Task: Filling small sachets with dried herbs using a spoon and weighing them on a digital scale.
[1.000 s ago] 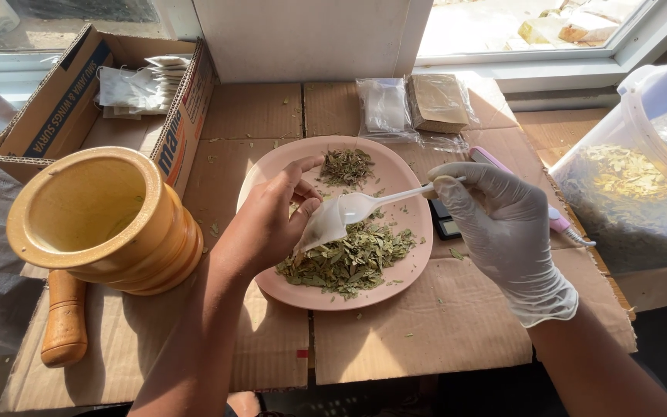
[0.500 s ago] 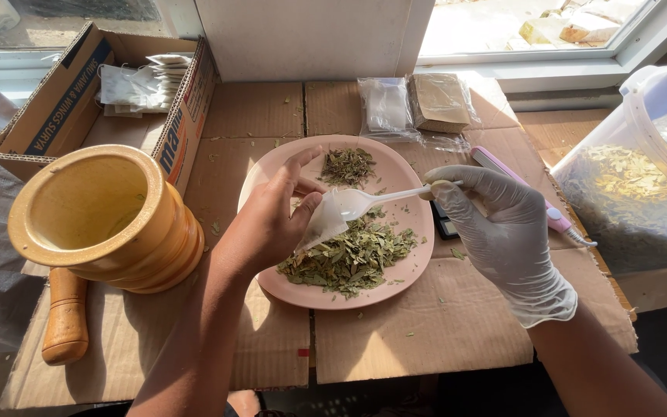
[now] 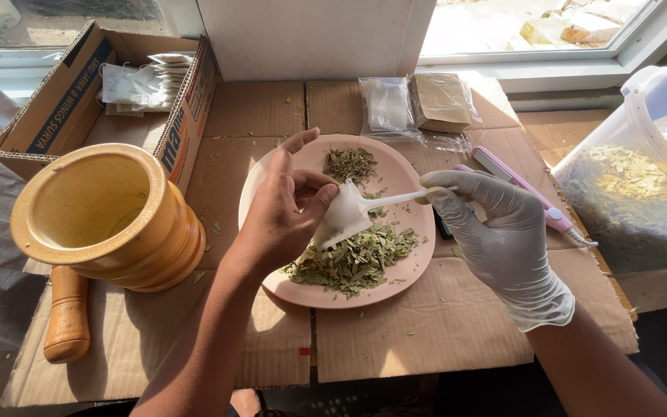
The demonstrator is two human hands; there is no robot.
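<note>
A pink plate (image 3: 414, 232) lies on flattened cardboard with a large heap of dried green leaves (image 3: 357, 259) at its front and a small heap (image 3: 349, 164) at its back. Over the plate my bare left hand (image 3: 279, 216) pinches a small white pouch (image 3: 341, 220) between thumb and fingers. My right hand (image 3: 496, 232), in a white glove, grips the handle of a white plastic spoon (image 3: 395, 199). The spoon's bowl sits at the pouch's mouth.
A yellow wooden mortar (image 3: 106, 216) stands at the left with its pestle (image 3: 67, 313) lying below it. A cardboard box (image 3: 71, 100) of white pouches sits behind. A clear tub of dried leaves (image 3: 634, 193), a pink sealer tool (image 3: 526, 193) and packets (image 3: 418, 104) lie to the right.
Almost nothing differs. My left hand has shifted slightly on the pouch while the spoon stays at its mouth.
</note>
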